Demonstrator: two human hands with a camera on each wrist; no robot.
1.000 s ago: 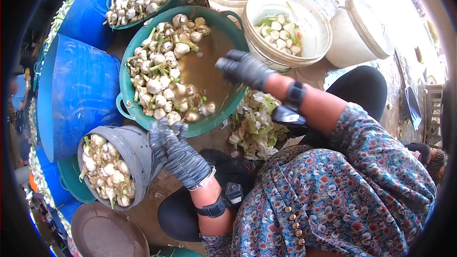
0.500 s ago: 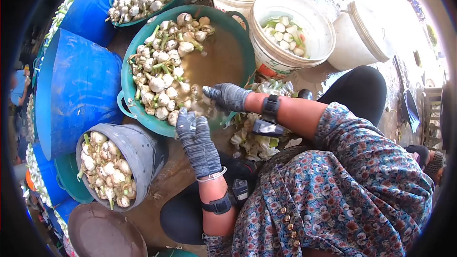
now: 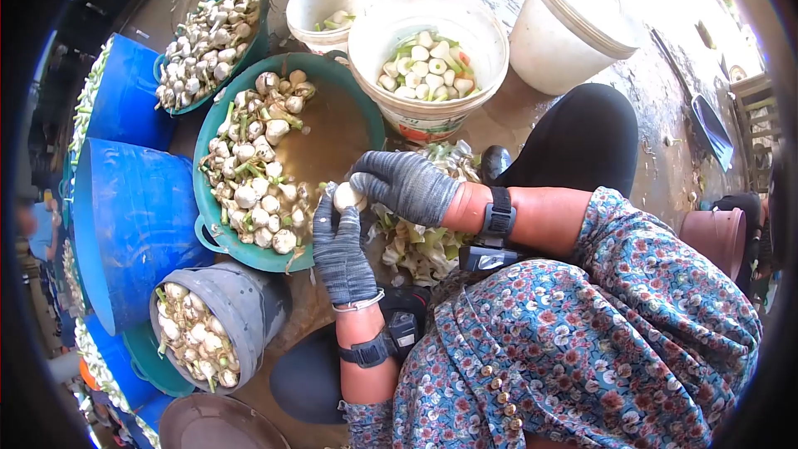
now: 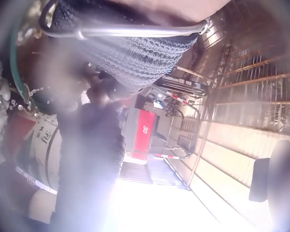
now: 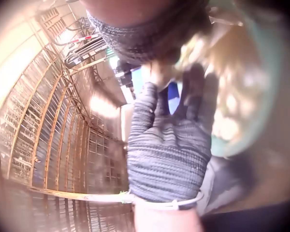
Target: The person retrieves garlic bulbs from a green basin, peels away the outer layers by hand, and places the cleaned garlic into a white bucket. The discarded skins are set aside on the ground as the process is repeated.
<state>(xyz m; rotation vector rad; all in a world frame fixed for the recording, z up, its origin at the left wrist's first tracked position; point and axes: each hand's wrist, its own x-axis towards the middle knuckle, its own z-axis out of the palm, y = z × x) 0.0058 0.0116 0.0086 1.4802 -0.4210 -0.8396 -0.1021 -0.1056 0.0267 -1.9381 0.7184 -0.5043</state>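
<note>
In the head view, a pale garlic bulb (image 3: pixel 349 197) is between both grey-gloved hands, just off the near right rim of the green tub (image 3: pixel 249 259). My left hand (image 3: pixel 342 262) pinches it from below, its fingers pointing up. From the right, my right hand (image 3: pixel 411 187) grips it with bent fingers. The right wrist view shows the left hand (image 5: pixel 169 150) with its fingers raised and the blurred bulb (image 5: pixel 157 72) near their tips. Several unpeeled bulbs (image 3: pixel 245 195) lie in the tub beside murky water (image 3: pixel 332 133). Both hands are blurred in the left wrist view.
White buckets (image 3: pixel 428 129) stand beyond the tub, one holding peeled bulbs (image 3: pixel 432 68). A grey bucket of garlic (image 3: pixel 258 303) and blue barrels (image 3: pixel 141 224) are at the left. Peelings (image 3: pixel 420 254) lie near the right hand. A dustpan (image 3: pixel 711 129) is far right.
The right hand has moved from above the tub's water to the left hand, and the bulb is now between them. The head view has shifted, moving the tub leftward and lower in frame.
</note>
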